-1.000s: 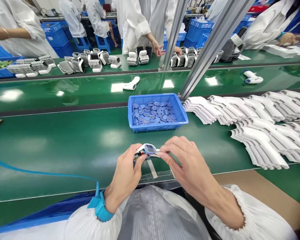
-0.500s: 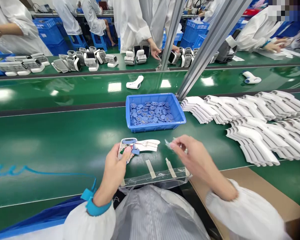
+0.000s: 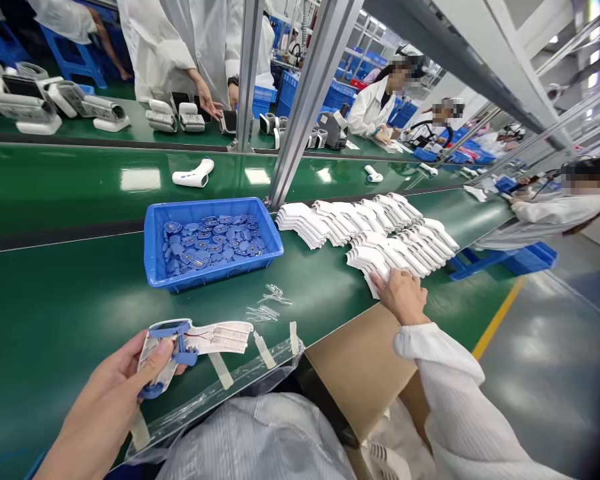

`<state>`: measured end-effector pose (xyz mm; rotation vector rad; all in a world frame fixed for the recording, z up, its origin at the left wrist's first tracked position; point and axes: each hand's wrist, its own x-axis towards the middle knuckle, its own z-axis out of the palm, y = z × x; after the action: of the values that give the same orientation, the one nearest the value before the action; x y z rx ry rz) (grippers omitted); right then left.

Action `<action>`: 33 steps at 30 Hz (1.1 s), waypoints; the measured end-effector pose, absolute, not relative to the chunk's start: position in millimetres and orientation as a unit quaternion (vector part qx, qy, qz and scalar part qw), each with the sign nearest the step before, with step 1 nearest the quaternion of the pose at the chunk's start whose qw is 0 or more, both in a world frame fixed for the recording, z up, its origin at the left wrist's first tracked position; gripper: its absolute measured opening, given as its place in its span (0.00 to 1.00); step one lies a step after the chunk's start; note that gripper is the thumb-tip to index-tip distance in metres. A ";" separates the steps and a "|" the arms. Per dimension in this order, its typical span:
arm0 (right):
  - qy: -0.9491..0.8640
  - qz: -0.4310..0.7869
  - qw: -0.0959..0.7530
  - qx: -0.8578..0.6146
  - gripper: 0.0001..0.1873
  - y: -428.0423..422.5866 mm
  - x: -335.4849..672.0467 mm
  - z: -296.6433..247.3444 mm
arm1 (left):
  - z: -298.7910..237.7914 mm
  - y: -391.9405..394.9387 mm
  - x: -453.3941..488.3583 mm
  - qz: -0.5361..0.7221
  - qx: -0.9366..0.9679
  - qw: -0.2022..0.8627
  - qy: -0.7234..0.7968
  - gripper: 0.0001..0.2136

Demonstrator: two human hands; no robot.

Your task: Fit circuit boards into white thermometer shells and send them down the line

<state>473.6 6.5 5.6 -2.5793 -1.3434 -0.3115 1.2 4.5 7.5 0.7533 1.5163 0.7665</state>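
Note:
In my left hand [image 3: 145, 370] I hold a white handheld thermometer housing half [image 3: 225, 338], fitted with blue plastic parts and thin wires. My thumb presses on its inner side, and its handle end points right. My right hand [image 3: 404, 293] is at the near end of the stacked white housing shells [image 3: 373, 263], with its fingers bent around the edge of one shell. Some small clear plastic pieces [image 3: 275, 295] lie on the green bench between my hands. Behind them stands a blue bin [image 3: 213, 277] filled with small blue plastic parts [image 3: 215, 240].
Tape strips [image 3: 264, 350] hold a clear plastic sheet at the bench edge. An open cardboard box [image 3: 360, 360] stands below my right arm. A metal post [image 3: 310, 100] rises behind the bin. White thermometers [image 3: 195, 175] lie on the green belt; co-workers in white coats work beyond.
My right hand has gone from the small clear pieces to the stacked shells on the right. The view has turned right. My left hand still holds the housing half.

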 end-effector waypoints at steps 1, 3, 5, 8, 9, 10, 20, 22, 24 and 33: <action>-0.459 -0.095 0.099 -0.878 0.30 5.7 480.0 -0.4 | 8.5 4.1 1.9 0.310 0.324 0.615 0.649 0.29; -0.480 -0.080 0.094 -0.869 0.30 4.3 480.5 -14.2 | 9.6 3.1 3.0 0.282 0.324 0.632 0.645 0.29; -0.518 -0.072 0.104 -0.846 0.29 4.8 470.3 -26.4 | 9.7 2.1 5.0 0.280 0.338 0.632 0.639 0.27; -0.583 -0.056 0.135 -0.799 0.27 10.4 449.0 -34.5 | 10.3 1.3 12.2 0.299 0.365 0.637 0.609 0.24; -0.601 -0.049 0.147 -0.784 0.27 12.9 442.0 -33.7 | 11.0 1.3 15.4 0.310 0.371 0.642 0.595 0.24; -0.613 -0.042 0.162 -0.772 0.26 15.1 435.0 -31.3 | 12.0 1.6 18.4 0.320 0.375 0.650 0.578 0.24; -0.789 -0.069 0.276 -0.545 0.19 -9.0 302.2 32.0 | 17.8 2.3 15.4 0.358 0.405 0.661 0.521 0.25; -0.828 -0.056 0.257 -0.495 0.17 -13.5 270.0 33.7 | 17.1 0.8 13.5 0.360 0.417 0.655 0.517 0.27; -0.851 -0.047 0.224 -0.473 0.15 -13.8 245.7 29.9 | 15.2 0.1 12.3 0.368 0.433 0.653 0.500 0.26; -0.806 0.318 0.146 -0.477 0.21 3.3 214.2 29.1 | 8.1 -5.1 10.6 0.356 0.549 0.555 0.514 0.16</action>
<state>214.2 3.3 29.1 -1.3734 -2.3214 0.9169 10.6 -5.1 8.1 1.2959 1.2154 0.8402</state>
